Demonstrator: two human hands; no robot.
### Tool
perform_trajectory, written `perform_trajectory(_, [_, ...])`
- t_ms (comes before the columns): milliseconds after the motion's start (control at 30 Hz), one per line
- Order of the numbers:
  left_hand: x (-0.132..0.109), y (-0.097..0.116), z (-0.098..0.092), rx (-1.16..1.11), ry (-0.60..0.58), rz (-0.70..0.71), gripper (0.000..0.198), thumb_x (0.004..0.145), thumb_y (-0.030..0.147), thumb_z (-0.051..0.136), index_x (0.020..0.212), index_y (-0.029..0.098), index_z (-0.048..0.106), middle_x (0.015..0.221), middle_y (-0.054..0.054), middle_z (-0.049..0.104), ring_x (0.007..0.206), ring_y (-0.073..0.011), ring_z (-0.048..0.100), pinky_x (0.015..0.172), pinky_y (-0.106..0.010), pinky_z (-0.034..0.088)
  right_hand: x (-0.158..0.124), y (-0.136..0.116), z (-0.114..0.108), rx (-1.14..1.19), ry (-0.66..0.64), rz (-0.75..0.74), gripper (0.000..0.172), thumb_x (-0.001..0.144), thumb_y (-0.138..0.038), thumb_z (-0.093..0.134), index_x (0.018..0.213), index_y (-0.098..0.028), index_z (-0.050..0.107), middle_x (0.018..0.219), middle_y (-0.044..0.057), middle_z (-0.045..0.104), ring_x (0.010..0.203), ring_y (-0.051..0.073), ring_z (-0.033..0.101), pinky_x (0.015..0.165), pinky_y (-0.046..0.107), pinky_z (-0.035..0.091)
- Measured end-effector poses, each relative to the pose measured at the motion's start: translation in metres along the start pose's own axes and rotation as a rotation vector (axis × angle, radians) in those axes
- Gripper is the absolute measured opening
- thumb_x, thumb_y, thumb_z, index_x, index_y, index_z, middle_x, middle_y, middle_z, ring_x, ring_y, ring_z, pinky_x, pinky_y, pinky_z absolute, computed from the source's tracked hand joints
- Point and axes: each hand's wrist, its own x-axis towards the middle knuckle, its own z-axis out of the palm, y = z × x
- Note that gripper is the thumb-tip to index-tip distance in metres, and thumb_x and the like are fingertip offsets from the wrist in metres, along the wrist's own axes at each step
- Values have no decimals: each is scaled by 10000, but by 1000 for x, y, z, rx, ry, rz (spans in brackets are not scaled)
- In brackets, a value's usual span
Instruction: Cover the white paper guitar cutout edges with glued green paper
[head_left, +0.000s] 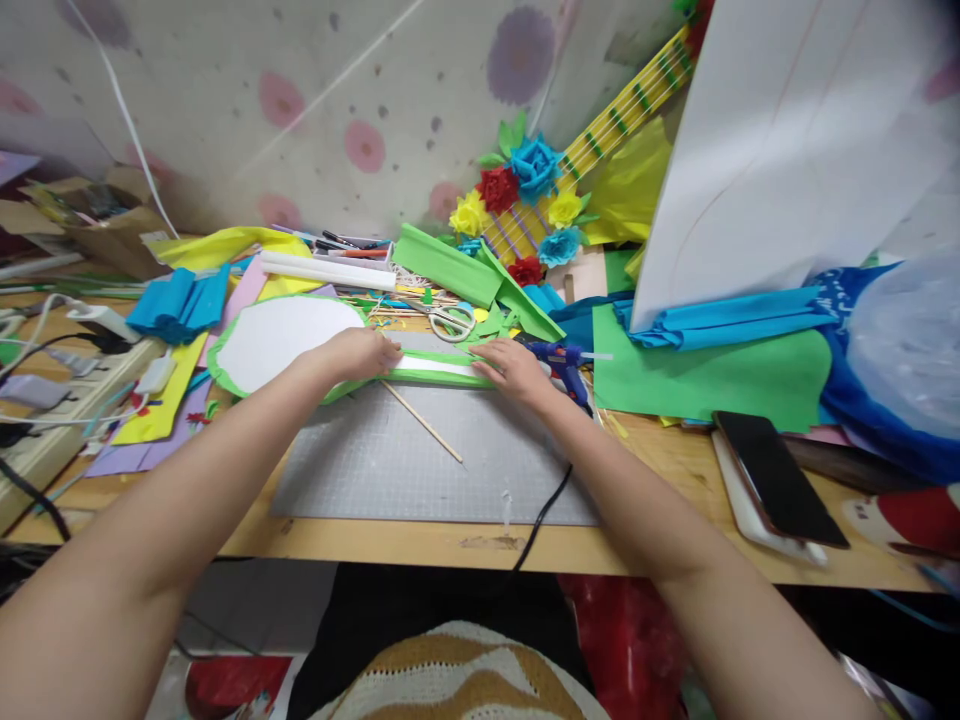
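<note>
Gripping a cutout [285, 335] by its neck [435, 367]

Over the mat [360, 470], left hand [364, 355] pinches near the round body; right hand [514, 370] straddles the neck. The piece looks light, stiffish, easily creased mid-neck, best held at both ends. Glue gun [571, 374] crowds the right hand; stick [424, 424] and scissors [456, 322] lie near.

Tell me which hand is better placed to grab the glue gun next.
Likely the right hand: it's beside the glue gun, while the left hand is farther off, by the white oval. Both touch the strip, so the right would need to leave it.
</note>
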Motion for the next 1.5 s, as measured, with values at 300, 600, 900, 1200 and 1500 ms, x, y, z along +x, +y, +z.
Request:
perform_trajectory(300, [0,-4,1,77,-25,11,463,727,278,478,1170,288,611,1330,17,525,1159,-214,537,997,-303,366,-35,-5,0,-34,33,126,278,822,-431,581,917,-171,606,993,109,586,966,235,490,850,358,402])
perform_trajectory(600, [1,0,0,104,-31,-59,465,718,299,490,1167,349,597,1306,61,550,1140,-186,546,940,-251,388,-20,5,4,92,-71,223,112,846,-285,553,782,-193,560,851,45,575,874,188,506,777,304,395])
perform_trajectory(900, [-1,11,-12,84,-22,-99,684,655,434,602,1285,212,455,1207,-79,598,1078,-262,559,933,-330,395,-18,-2,7,-39,-114,224,105,867,-283,516,839,-184,540,900,78,571,899,209,500,813,332,389])
perform_trajectory(1200, [42,63,12,66,257,83,798,649,587,655,1291,156,458,1303,-133,506,1244,-292,413,1071,-390,244,-19,-4,5,-35,-112,199,105,875,-284,500,852,-186,528,907,78,566,891,211,490,806,327,396])
perform_trajectory(1500, [47,71,8,34,165,-46,597,655,560,672,1167,262,594,1199,-63,612,1102,-268,551,859,-326,437,-21,-7,2,-43,-101,172,104,892,-251,449,890,-177,522,934,97,567,898,218,484,808,334,393])
